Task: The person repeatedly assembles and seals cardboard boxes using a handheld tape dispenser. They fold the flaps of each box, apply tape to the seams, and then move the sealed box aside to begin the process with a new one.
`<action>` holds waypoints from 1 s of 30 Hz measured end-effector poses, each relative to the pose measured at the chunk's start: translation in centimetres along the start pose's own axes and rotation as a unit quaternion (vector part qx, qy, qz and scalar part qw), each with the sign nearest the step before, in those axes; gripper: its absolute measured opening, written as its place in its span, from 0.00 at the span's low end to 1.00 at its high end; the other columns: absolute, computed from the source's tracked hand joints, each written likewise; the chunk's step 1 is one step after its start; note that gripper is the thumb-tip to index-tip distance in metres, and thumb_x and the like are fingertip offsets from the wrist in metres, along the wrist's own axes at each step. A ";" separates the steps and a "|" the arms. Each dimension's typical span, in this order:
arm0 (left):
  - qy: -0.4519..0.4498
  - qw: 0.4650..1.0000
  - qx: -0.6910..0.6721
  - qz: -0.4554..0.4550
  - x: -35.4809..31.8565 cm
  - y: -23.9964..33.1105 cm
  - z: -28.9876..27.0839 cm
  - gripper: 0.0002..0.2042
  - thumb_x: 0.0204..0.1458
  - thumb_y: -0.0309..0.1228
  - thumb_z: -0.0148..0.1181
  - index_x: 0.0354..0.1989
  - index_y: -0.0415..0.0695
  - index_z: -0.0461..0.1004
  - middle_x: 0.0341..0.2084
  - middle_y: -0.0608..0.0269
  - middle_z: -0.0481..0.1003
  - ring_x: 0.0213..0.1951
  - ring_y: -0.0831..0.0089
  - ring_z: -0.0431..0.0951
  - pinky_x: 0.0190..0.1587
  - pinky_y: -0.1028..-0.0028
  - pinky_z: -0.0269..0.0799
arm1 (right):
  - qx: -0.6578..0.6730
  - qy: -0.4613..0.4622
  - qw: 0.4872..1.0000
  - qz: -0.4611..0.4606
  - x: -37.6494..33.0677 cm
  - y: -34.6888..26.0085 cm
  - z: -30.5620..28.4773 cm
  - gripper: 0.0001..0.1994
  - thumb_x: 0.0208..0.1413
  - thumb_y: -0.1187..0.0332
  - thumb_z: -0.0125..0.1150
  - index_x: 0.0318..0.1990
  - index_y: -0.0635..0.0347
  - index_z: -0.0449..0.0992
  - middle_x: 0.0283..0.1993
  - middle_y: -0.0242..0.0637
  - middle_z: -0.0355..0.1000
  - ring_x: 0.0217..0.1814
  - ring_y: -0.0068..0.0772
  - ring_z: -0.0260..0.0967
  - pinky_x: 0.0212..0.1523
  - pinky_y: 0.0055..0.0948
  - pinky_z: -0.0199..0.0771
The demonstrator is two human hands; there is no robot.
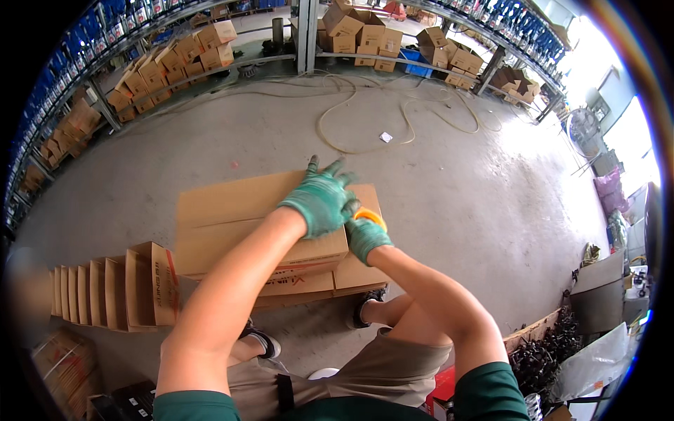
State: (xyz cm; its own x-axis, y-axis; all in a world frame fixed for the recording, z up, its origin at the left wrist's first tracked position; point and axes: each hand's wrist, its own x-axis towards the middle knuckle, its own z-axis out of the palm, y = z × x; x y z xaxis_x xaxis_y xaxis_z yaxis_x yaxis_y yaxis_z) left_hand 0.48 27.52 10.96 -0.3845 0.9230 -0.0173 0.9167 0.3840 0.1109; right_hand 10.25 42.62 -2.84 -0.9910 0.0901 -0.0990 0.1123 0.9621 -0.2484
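Observation:
A closed brown cardboard carton (228,210) lies in front of me on top of other flattened or stacked cardboard (302,284). My left hand (319,203), in a green glove with dark fingertips, rests on the carton's top toward its right end, fingers spread. My right hand (368,240), gloved the same way, is at the carton's right end, close to the left hand's thumb. Its fingers are closed round an orange ring-shaped thing (371,217) that looks like a tape roll. The glove hides part of this ring, and both hands are slightly blurred.
To the left stands a row of open, nested cartons (116,291). Metal racks (307,35) with blue-topped items and cartons line the far side. A pale hose (319,130) loops over the floor. At the right are a fan (583,126) and a bin of black parts (547,344).

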 end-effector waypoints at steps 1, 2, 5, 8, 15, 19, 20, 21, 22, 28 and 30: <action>0.038 0.999 -0.018 -0.004 -0.9 -1.2 0.6 0.20 0.63 0.45 0.48 0.59 0.54 0.76 0.72 0.59 0.57 0.75 0.51 0.46 0.71 0.34 0.33 | -0.049 -0.090 0.994 0.027 -0.1 -0.8 1.0 0.25 0.55 0.74 0.55 0.63 0.53 0.66 0.43 0.47 0.77 0.46 0.51 0.76 0.47 0.44 0.76; 0.077 0.996 -0.035 -0.008 -2.1 -2.5 1.2 0.22 0.63 0.45 0.48 0.63 0.54 0.73 0.73 0.58 0.55 0.75 0.50 0.45 0.72 0.34 0.32 | -0.056 -0.063 0.996 0.005 -0.4 -1.0 1.6 0.26 0.55 0.74 0.55 0.64 0.52 0.66 0.44 0.48 0.77 0.47 0.51 0.76 0.48 0.43 0.76; 0.084 0.982 0.071 -0.155 -8.6 -5.5 0.7 0.31 0.61 0.52 0.52 0.73 0.60 0.58 0.76 0.60 0.47 0.76 0.47 0.42 0.71 0.32 0.34 | -0.020 -0.043 0.999 -0.002 -1.2 -1.1 -1.0 0.26 0.57 0.72 0.57 0.64 0.51 0.68 0.45 0.50 0.78 0.47 0.52 0.77 0.49 0.42 0.76; 0.061 0.918 0.077 -0.383 -14.8 -6.3 -1.3 0.43 0.55 0.54 0.62 0.76 0.60 0.48 0.76 0.55 0.43 0.76 0.47 0.42 0.72 0.37 0.42 | 0.232 0.137 0.963 0.015 -2.6 -3.0 -7.0 0.23 0.63 0.68 0.55 0.65 0.54 0.69 0.49 0.50 0.78 0.49 0.46 0.78 0.50 0.39 0.76; 0.179 0.801 -0.281 -0.497 -20.7 -11.1 0.9 0.52 0.51 0.51 0.70 0.76 0.41 0.41 0.70 0.46 0.59 0.67 0.54 0.65 0.68 0.66 0.64 | 0.235 -0.039 0.970 0.056 -3.4 -7.5 -11.0 0.27 0.68 0.55 0.48 0.67 0.64 0.64 0.50 0.53 0.77 0.52 0.50 0.76 0.56 0.41 0.72; 0.155 0.759 -0.303 -0.556 -23.4 -13.7 2.3 0.46 0.59 0.65 0.50 0.75 0.43 0.49 0.66 0.48 0.65 0.65 0.56 0.67 0.68 0.60 0.63 | 0.360 -0.156 0.920 0.014 -3.8 -6.5 -12.9 0.31 0.67 0.55 0.46 0.72 0.63 0.54 0.66 0.52 0.66 0.67 0.47 0.66 0.63 0.38 0.67; 0.217 0.734 -0.386 -0.516 -24.6 -14.4 2.6 0.46 0.58 0.67 0.48 0.74 0.43 0.50 0.66 0.48 0.65 0.65 0.56 0.67 0.68 0.59 0.63 | 0.397 -0.178 0.900 0.002 -3.8 -6.1 -13.2 0.33 0.67 0.55 0.46 0.74 0.63 0.51 0.70 0.52 0.63 0.71 0.47 0.63 0.65 0.38 0.66; 0.270 0.701 -0.465 -0.468 -24.9 -13.8 1.5 0.46 0.58 0.68 0.46 0.74 0.43 0.52 0.65 0.49 0.66 0.65 0.56 0.67 0.68 0.57 0.63 | 0.404 -0.131 0.905 -0.023 -3.9 -5.2 -12.1 0.33 0.65 0.59 0.49 0.74 0.61 0.50 0.72 0.49 0.60 0.72 0.45 0.61 0.66 0.37 0.65; 0.319 0.658 -0.539 -0.418 -25.5 -13.4 0.5 0.46 0.58 0.70 0.44 0.73 0.44 0.53 0.64 0.49 0.67 0.65 0.56 0.66 0.67 0.56 0.63 | 0.406 -0.084 0.909 -0.049 -3.9 -5.1 -11.7 0.34 0.63 0.63 0.51 0.75 0.59 0.49 0.73 0.47 0.58 0.74 0.44 0.59 0.67 0.36 0.64; 0.296 0.497 -0.733 -0.357 -29.9 -12.6 -4.6 0.47 0.55 0.75 0.35 0.71 0.48 0.57 0.63 0.50 0.66 0.65 0.48 0.65 0.64 0.42 0.62 | 0.553 -0.041 0.814 -0.173 -2.9 -4.0 -12.6 0.41 0.55 0.73 0.60 0.76 0.56 0.47 0.76 0.45 0.54 0.77 0.34 0.49 0.70 0.33 0.59; 0.276 0.443 -0.762 -0.384 -30.0 -12.0 -4.9 0.49 0.53 0.77 0.32 0.72 0.48 0.56 0.65 0.50 0.65 0.65 0.45 0.65 0.57 0.33 0.65 | 0.518 -0.008 0.827 -0.219 -1.9 -4.1 -10.7 0.42 0.54 0.74 0.61 0.76 0.56 0.47 0.76 0.45 0.53 0.77 0.32 0.47 0.67 0.32 0.62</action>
State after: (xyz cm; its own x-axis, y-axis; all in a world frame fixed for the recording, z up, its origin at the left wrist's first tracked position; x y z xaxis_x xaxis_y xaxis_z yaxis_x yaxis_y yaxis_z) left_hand 0.44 -4.91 14.97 -0.8728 0.2273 -0.4320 -0.4829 -0.2726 0.8322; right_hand 10.87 41.30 8.67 -0.9529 -0.2206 0.2081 -0.2466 0.1639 -0.9552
